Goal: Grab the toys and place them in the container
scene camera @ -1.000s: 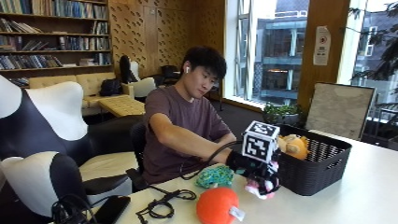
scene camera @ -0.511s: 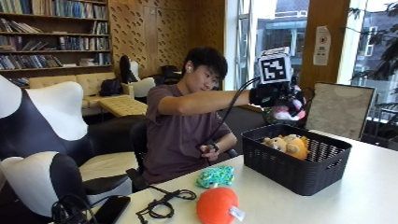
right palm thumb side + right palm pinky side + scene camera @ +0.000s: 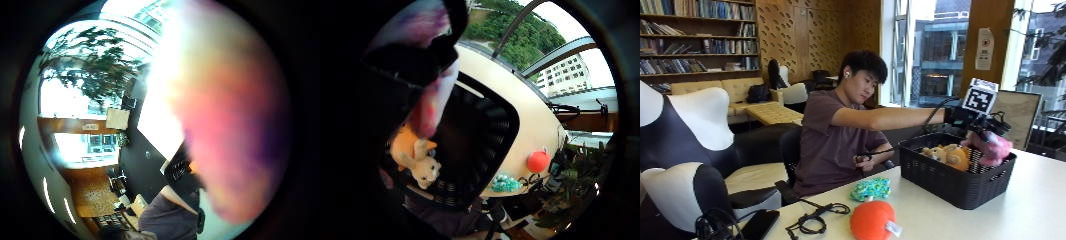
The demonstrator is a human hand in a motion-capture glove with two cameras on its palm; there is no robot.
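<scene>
- Gloved right hand (image 3: 971, 126) is out at arm's length over the basket (image 3: 953, 182), fingers curled round a pink plush toy (image 3: 989, 149) (grip itself mostly hidden by the toy in both palm views).
- Pink toy hangs from the hand, its lower part at the basket's far rim; can't tell whether it touches the rim or what's inside.
- In the little-finger palm view the pink toy (image 3: 436, 100) fills the space close to the palm, w/ the basket's dark inside (image 3: 470, 145) open right beneath it.
- Thumb-side palm view: pink toy (image 3: 225, 125) blocks most of the view, pressed near the palm.
- Already in the basket: an orange and cream plush (image 3: 945, 154), lying toward the person's side (seen in the little-finger palm view too (image 3: 415, 157)).
- Basket is black, woven, sits on the white table (image 3: 1013, 215) at approx. 3 o'clock from the person.
- Still on the table, outside the basket: teal knitted toy (image 3: 870, 189) just beside the basket at its 9 o'clock, and an orange ball-shaped toy (image 3: 871, 219) w/ a white tag at about 7 o'clock from it, near the teal one.
- Black cables (image 3: 814, 217) lie at 9 o'clock of the orange toy.
- Bare left hand (image 3: 862, 159) is held low in front of the person's torso.
</scene>
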